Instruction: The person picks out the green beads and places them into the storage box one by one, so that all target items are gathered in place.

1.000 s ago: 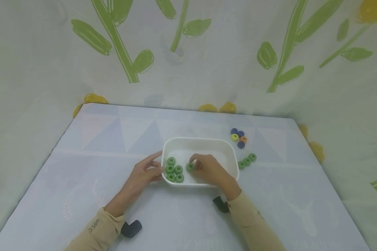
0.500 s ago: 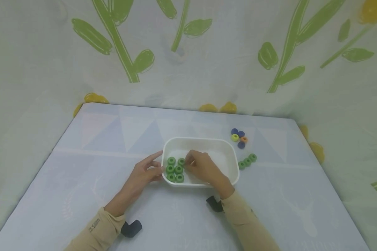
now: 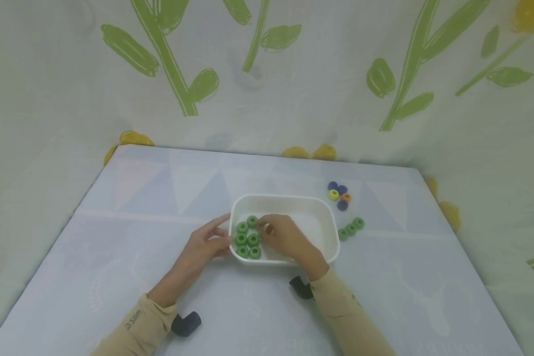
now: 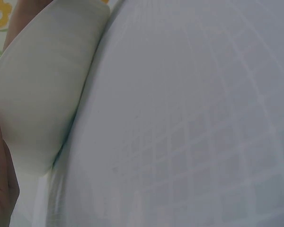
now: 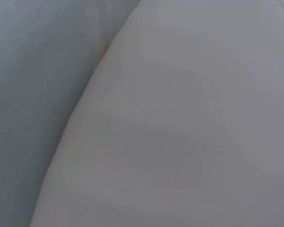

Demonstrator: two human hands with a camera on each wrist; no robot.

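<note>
In the head view a white tray holds several green ring-shaped beads clustered at its left end. My right hand reaches inside with curled fingers, and its fingertips hold the right side of the farthest green bead. This bead sits just right of and beyond another bead. My left hand rests against the tray's left end, index finger straight and thumb at the rim. The left wrist view shows the tray's outer wall beside part of that hand. No hand or bead shows in the right wrist view.
Right of the tray, three green beads stand in a slanting row on the table. Farther back lies a small group of blue, yellow and orange beads. A cloth wall with printed leaves rises behind the table.
The right hand has moved left, bringing the green bead from the tray's middle to the cluster, then slightly farther back. The left hand stays in place.
</note>
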